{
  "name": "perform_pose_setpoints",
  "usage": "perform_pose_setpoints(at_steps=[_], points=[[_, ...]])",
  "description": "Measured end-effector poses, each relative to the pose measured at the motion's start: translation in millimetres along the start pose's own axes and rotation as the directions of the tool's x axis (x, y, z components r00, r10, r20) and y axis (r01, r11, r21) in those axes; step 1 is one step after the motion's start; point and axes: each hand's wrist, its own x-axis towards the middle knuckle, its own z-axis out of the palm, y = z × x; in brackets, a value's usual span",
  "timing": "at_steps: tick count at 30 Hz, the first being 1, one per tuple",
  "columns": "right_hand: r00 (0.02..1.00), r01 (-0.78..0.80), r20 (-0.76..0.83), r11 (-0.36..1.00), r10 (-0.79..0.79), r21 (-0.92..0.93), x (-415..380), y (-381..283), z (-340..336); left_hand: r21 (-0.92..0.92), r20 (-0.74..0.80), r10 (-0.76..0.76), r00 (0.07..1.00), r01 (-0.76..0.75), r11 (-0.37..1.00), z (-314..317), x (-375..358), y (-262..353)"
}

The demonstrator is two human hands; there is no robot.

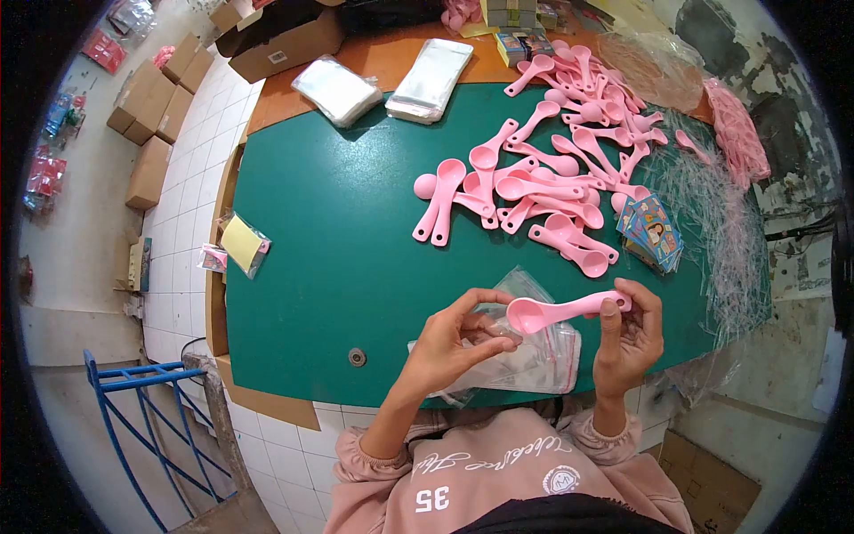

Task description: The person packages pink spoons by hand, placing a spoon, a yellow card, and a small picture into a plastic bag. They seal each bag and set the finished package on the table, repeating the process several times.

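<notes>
My right hand (630, 343) pinches the handle end of a pink measuring spoon (569, 311), holding it level with its bowl toward my left hand. My left hand (463, 340) is curled around a thin clear plastic bag (519, 285), next to the spoon's bowl. Partly hidden under my hands, a stack of clear plastic bags (559, 365) lies at the near table edge. Beyond my right hand is a fanned pile of printed cards (654, 233). Many more pink spoons (543, 189) lie heaped farther back on the green table.
Two stacks of clear bags (431, 80) lie at the back of the green tabletop (311, 205). A packet with a yellow card (245, 245) rests near the left edge. Shredded plastic strands (712, 240) cover the right side. A cardboard box (285, 49) stands at the back left.
</notes>
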Motion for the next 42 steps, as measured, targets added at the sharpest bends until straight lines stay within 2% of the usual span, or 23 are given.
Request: perform_pose_setpoints(at_steps=[2,4,9,11,12,14,17,19,20,21,22,23,27,29,30,32,33,35,36,37,39,41,42], points=[[1.000,0.001,0.004,1.000,-0.001,-0.007,0,2,0,0.065,0.013,0.012,1.000,-0.013,0.998,-1,0,-3],[1.000,-0.001,0.020,1.000,0.002,-0.025,-1,0,-2,-0.106,-0.066,-0.001,0.998,-0.006,0.994,-1,1,-5],[0.996,-0.002,0.093,1.000,0.003,-0.008,0,-1,2,-0.092,0.005,-0.008,1.000,0.008,0.996,2,0,-6],[0.947,-0.155,0.292,0.987,0.135,0.046,5,-7,5,-0.097,0.017,0.004,1.000,-0.003,0.995,4,0,-6],[0.947,-0.154,0.291,0.987,0.135,0.046,6,-5,6,-0.097,0.025,0.023,0.999,-0.020,0.995,5,-1,-5],[0.945,-0.266,0.257,0.934,0.204,0.238,6,-1,7,-0.099,0.030,0.043,0.999,-0.040,0.994,4,-2,-5],[0.941,-0.239,0.278,0.961,0.194,0.138,9,1,3,0.016,0.109,-0.060,0.992,0.059,0.998,-2,-6,-3],[0.927,-0.258,0.314,0.955,0.203,0.144,10,-5,6,0.173,0.244,-0.179,0.953,0.139,0.975,-7,-5,-1],[0.913,-0.277,0.349,0.949,0.212,0.149,10,-7,7,0.172,0.244,-0.180,0.953,0.140,0.975,-5,-5,0],[0.913,-0.278,0.349,0.949,0.213,0.148,10,-6,7,0.077,0.218,-0.101,0.971,0.086,0.993,-2,-5,0],[0.900,-0.233,0.399,0.967,0.174,0.105,10,-3,8,-0.018,0.183,-0.023,0.983,0.027,0.999,1,-4,-1],[0.883,-0.186,0.449,0.981,0.137,0.064,10,-1,9,-0.018,0.183,-0.023,0.983,0.027,0.999,3,-3,-2],[0.872,-0.197,0.475,0.974,0.119,0.117,11,-3,13,-0.081,0.152,0.032,0.988,-0.020,0.996,5,-4,-2],[0.930,-0.193,0.339,0.974,0.142,0.120,11,-1,13,-0.074,0.116,0.060,0.991,-0.052,0.996,1,-4,-2],[0.930,-0.194,0.339,0.973,0.143,0.121,12,1,11,-0.021,0.152,0.021,0.988,-0.018,1.000,-3,-4,-3],[0.850,-0.104,0.526,0.985,0.017,0.135,15,5,8,0.032,0.185,-0.018,0.983,0.012,0.999,-4,-3,-3],[0.850,-0.103,0.526,0.986,0.017,0.134,16,2,11,-0.004,0.136,-0.046,0.990,0.047,0.999,-2,-3,-1],[0.734,0.165,0.654,0.982,-0.182,0.088,19,-8,18,-0.043,0.091,-0.074,0.993,0.078,0.996,-1,-1,3],[0.637,0.254,0.735,0.964,-0.231,0.083,18,-3,18,-0.058,0.115,-0.040,0.993,0.047,0.997,-2,0,6],[0.641,0.255,0.732,0.964,-0.230,0.079,19,-2,16,-0.072,0.139,-0.007,0.990,0.017,0.997,-3,0,8],[0.736,0.003,0.656,0.971,-0.165,0.241,27,2,6,-0.137,0.111,0.023,0.994,-0.008,0.991,-3,-1,15],[0.907,-0.002,0.418,0.995,0.044,-0.101,52,24,-32,-0.201,0.073,0.050,0.996,-0.034,0.979,-7,-4,17],[0.965,-0.054,0.220,0.931,0.141,-0.360,68,35,-44,-0.188,0.051,0.061,0.997,-0.051,0.981,-13,-6,18]])
